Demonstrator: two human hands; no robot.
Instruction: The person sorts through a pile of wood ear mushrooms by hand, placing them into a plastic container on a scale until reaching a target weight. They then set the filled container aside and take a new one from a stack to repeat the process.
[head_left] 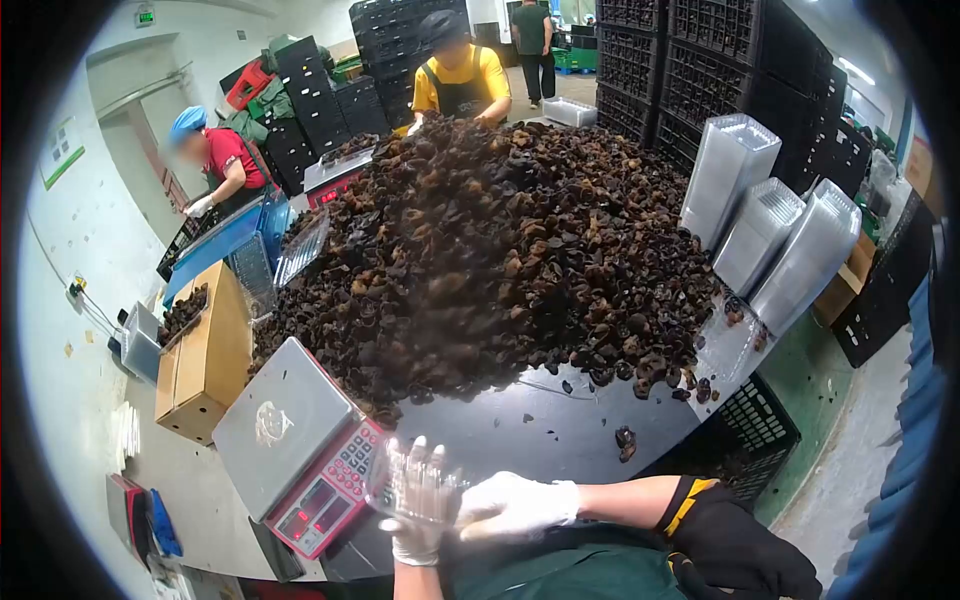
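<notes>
Both my hands wear white gloves and are low in the view, near the table's front edge. My left hand (410, 525) supports a clear plastic tray (435, 490), its fingers showing through the plastic. My right hand (515, 505) is at the right side of the same tray, fingers bent against it; its fingertips are partly hidden. Just left of the tray is a red and white digital scale (285, 440) with a bare metal plate. Beyond my hands a large heap of dark brown wood ear mushrooms (590, 260) covers much of the metal table (520, 425).
Stacks of clear trays (735, 180) stand at the table's right edge. A cardboard box (205, 355) is at left, a black crate (750, 430) at lower right. A person in yellow (470, 80) works across the heap; another in red (230, 160) stands left. Crates (715, 40) rise behind.
</notes>
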